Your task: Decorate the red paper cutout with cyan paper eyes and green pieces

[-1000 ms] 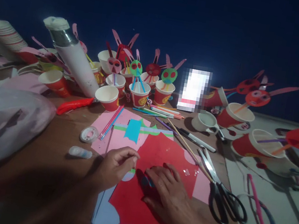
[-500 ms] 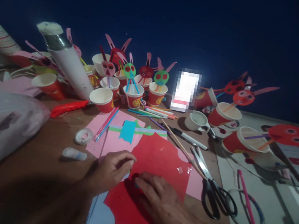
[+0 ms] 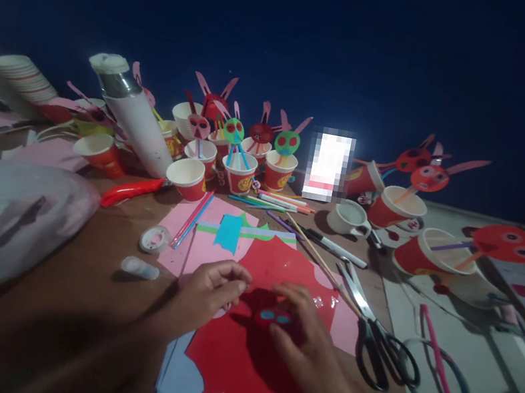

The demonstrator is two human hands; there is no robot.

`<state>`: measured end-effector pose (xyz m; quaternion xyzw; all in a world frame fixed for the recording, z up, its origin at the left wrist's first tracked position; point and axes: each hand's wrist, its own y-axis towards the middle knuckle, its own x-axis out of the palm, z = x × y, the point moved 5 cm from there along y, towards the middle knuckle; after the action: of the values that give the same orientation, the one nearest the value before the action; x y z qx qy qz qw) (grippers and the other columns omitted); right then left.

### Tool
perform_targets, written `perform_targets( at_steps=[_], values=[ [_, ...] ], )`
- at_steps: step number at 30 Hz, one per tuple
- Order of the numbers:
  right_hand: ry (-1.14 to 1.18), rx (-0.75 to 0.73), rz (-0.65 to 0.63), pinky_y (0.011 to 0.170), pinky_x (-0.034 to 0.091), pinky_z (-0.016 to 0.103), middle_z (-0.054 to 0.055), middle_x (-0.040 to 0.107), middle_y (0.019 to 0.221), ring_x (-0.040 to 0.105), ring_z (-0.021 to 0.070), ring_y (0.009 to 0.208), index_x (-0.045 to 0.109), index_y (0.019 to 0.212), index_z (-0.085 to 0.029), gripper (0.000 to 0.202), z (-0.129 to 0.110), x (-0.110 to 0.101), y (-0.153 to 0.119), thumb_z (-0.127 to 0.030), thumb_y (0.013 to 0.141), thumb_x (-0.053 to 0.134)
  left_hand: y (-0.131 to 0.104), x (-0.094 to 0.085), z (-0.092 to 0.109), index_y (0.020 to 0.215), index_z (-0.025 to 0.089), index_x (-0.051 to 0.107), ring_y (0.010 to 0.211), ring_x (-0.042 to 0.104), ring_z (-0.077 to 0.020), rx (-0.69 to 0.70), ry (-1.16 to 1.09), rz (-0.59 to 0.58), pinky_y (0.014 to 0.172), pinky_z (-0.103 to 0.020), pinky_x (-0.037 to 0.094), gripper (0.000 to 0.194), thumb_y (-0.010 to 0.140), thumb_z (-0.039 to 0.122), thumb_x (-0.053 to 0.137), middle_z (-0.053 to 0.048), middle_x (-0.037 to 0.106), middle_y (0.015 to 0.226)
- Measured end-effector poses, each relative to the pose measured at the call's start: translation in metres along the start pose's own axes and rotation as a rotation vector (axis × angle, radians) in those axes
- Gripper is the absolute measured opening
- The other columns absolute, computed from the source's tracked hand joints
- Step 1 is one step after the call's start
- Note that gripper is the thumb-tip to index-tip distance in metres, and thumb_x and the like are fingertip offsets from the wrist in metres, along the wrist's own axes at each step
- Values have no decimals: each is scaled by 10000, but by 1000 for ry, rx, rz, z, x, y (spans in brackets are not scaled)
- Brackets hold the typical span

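Note:
My right hand [image 3: 305, 340] is over the red paper sheet [image 3: 237, 368], its thumb and fingers round a small dark red paper face [image 3: 274, 326] with two blue oval eyes. The face's outline blends into the sheet beneath. My left hand [image 3: 212, 293] is closed in a pinch just left of it; whatever its fingertips hold is too small to make out. The sheet has scalloped cut edges and a few shiny bits of clear tape [image 3: 318, 301]. White paper [image 3: 183, 372] and pink paper [image 3: 179, 236] lie under it.
Large scissors [image 3: 367, 323] lie right, beside a wooden stick [image 3: 314, 246] and a marker [image 3: 342, 250]. A tape roll [image 3: 154, 240] and a small clear bottle [image 3: 141, 268] are left. Paper cups [image 3: 187, 178] with paper animal faces line the back, near a mug [image 3: 347, 218]. A plastic bag [image 3: 8, 226] bulges at far left.
My right hand has lifted off the sheet and turned, and the red paper face with blue eyes now shows in its fingers. My left hand stays pinched. The view has shifted slightly.

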<state>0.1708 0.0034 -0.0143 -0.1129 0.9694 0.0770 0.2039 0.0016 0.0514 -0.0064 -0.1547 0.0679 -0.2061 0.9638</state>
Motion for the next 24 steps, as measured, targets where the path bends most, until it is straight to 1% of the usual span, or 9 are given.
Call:
perform_targets(
  at_steps=[3,6,8,11,14,17,20,22,24],
  values=[
    [262,223,106,909,463,365,83,512,1216,554,217,1079,425,1220,-259,427,15,-13,6,-259,820,572,3,8,1,1000,152,537,511,451,-70,-69,-77,-51,484,-185,336,302,793,370,550,10,551,686],
    [481,327,117,830,491,327,86,536,1178,594,198,987,418,1200,-235,486,20,-16,9,-287,763,623,6,25,1,1024,143,537,546,468,-72,-93,-93,-131,502,-185,342,358,761,372,617,4,562,720],
    [528,357,122,804,492,315,77,545,1147,594,188,956,425,1189,-231,512,19,-15,9,-270,729,648,9,36,1,974,138,554,592,493,-84,-77,-98,-149,537,-190,365,336,730,347,653,8,560,715],
    [558,393,125,770,489,309,66,534,1145,588,175,916,431,1188,-243,528,19,-13,8,-255,714,665,15,45,1,805,139,564,621,505,-89,-44,-118,-107,568,-192,374,214,703,300,662,16,558,696],
    [595,393,112,774,483,306,59,524,1161,573,174,945,430,1194,-257,533,20,-10,9,-244,720,674,18,46,-3,707,153,526,540,466,-76,-62,-121,-68,523,-192,350,158,727,277,622,41,521,599],
    [617,370,100,795,469,297,48,557,1108,550,177,992,451,1182,-253,517,23,-10,12,-254,726,695,20,41,-12,712,162,507,500,462,-82,-98,-147,-47,504,-200,351,155,765,284,586,45,514,548],
    [642,378,76,708,464,280,21,606,909,573,146,797,506,1094,-223,370,27,-10,13,-336,778,663,20,35,-20,724,168,492,495,471,-83,-116,-197,-26,502,-202,365,164,779,297,577,45,517,549],
    [636,381,57,657,449,263,-3,598,786,552,121,682,540,1000,-201,280,29,-11,13,-384,808,630,19,33,-23,728,169,488,491,472,-79,-119,-225,-17,498,-198,367,164,779,296,578,47,514,552],
    [618,387,45,623,436,244,-19,577,714,533,103,628,560,898,-185,242,29,-11,13,-408,821,614,18,33,-23,724,168,487,488,471,-75,-117,-245,-14,494,-193,366,166,774,292,586,47,515,552]
  ],
)
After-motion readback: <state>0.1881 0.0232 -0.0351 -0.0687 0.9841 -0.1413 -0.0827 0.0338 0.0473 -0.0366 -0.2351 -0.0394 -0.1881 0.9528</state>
